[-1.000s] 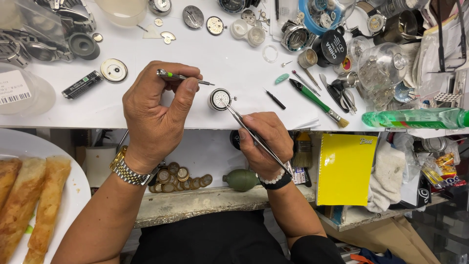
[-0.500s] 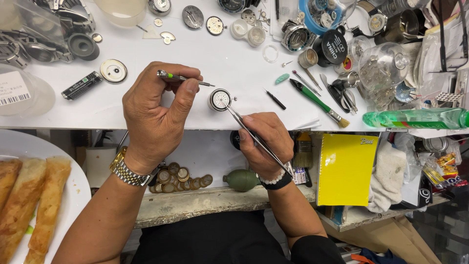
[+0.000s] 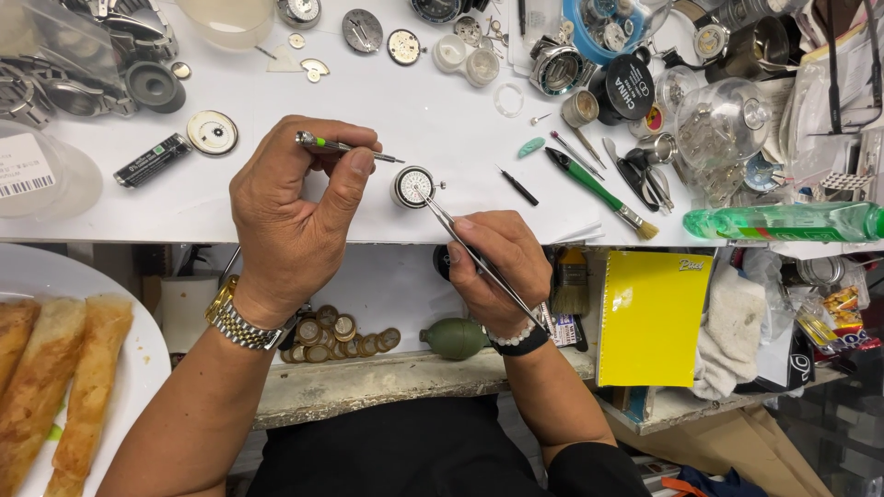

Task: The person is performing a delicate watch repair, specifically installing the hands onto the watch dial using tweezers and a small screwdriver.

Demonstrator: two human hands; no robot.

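Observation:
A small round watch movement (image 3: 412, 185) with a white dial lies on the white worktop (image 3: 433, 120). My right hand (image 3: 493, 267) grips long steel tweezers (image 3: 474, 253) whose tips touch the dial. My left hand (image 3: 299, 216) pinches a thin screwdriver (image 3: 345, 147) with a green band; its tip points right, just left of and above the movement. A metal-band watch is on my left wrist, a bead bracelet and black band on my right.
Watch parts, cases and dials crowd the bench's back. A green-handled brush (image 3: 594, 191), black pin (image 3: 518, 186) and green bottle (image 3: 783, 221) lie right. A yellow notepad (image 3: 652, 317), coins (image 3: 336, 333), a green blower (image 3: 456, 338) and a plate of food (image 3: 64, 396) sit lower.

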